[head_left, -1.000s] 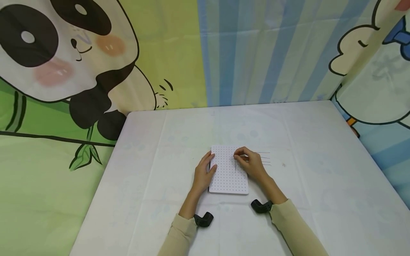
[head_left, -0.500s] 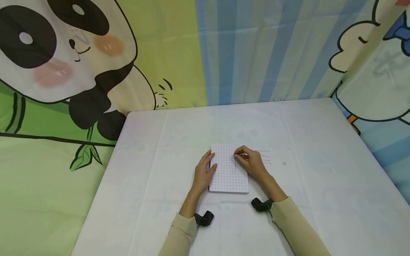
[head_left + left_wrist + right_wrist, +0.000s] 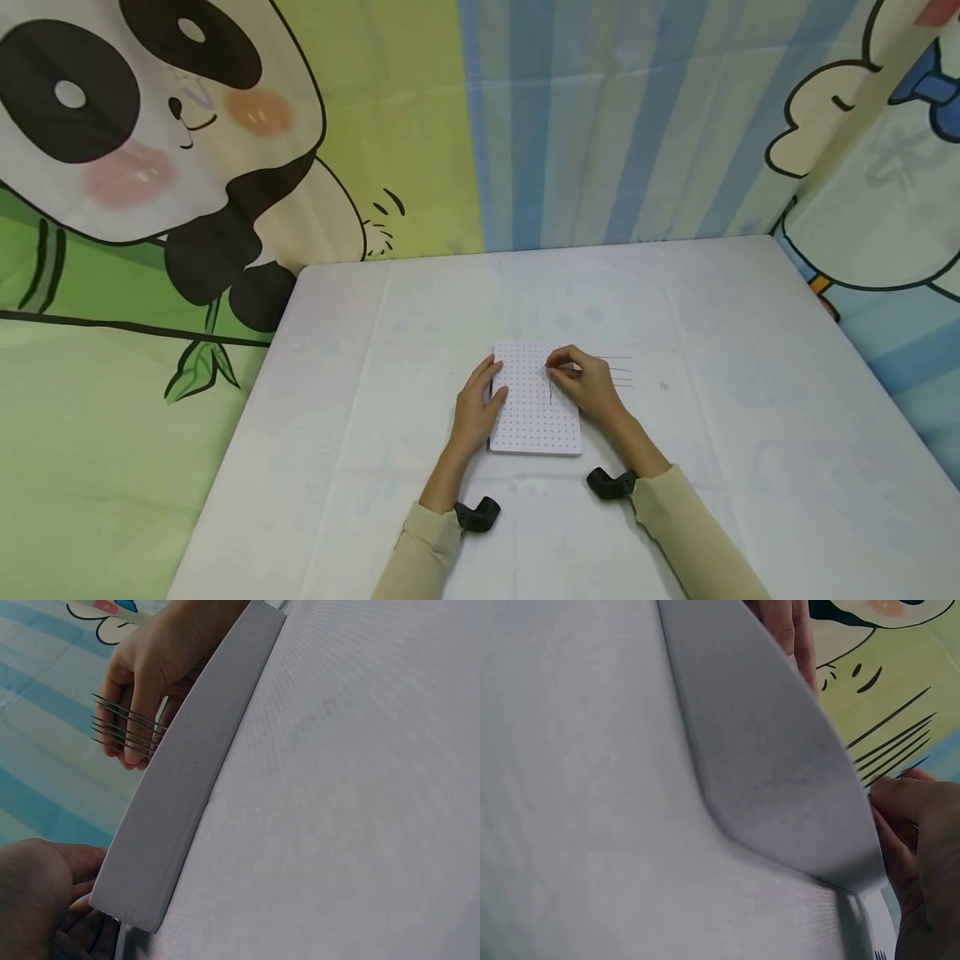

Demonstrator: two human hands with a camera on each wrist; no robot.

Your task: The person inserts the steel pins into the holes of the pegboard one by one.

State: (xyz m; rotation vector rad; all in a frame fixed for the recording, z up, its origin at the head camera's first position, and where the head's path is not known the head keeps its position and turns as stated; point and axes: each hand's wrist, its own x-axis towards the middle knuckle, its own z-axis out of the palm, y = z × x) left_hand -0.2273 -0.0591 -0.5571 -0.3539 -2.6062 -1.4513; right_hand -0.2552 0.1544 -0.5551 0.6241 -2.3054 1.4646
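A white pegboard [image 3: 532, 425] with rows of small holes lies flat on the table. Along its left edge rests my left hand [image 3: 474, 410], its thumb and fingertips touching the top. Several thin dark needles [image 3: 124, 727] stand upright in a row on the board. Behind them in the left wrist view is my right hand [image 3: 588, 387], over the board's right half. Its thumb and index finger pinch one needle at the row; in the right wrist view that needle's tip pokes out above the fingertips. The needle's lower end is hidden.
Several loose needles [image 3: 621, 369] lie side by side on the white-covered table [image 3: 420, 333], just right of the board and partly behind the right hand. Each wrist carries a black camera. Printed cartoon curtains [image 3: 600, 125] hang behind the table.
Both hands and the board keep their places. Only the head view shifts slightly.
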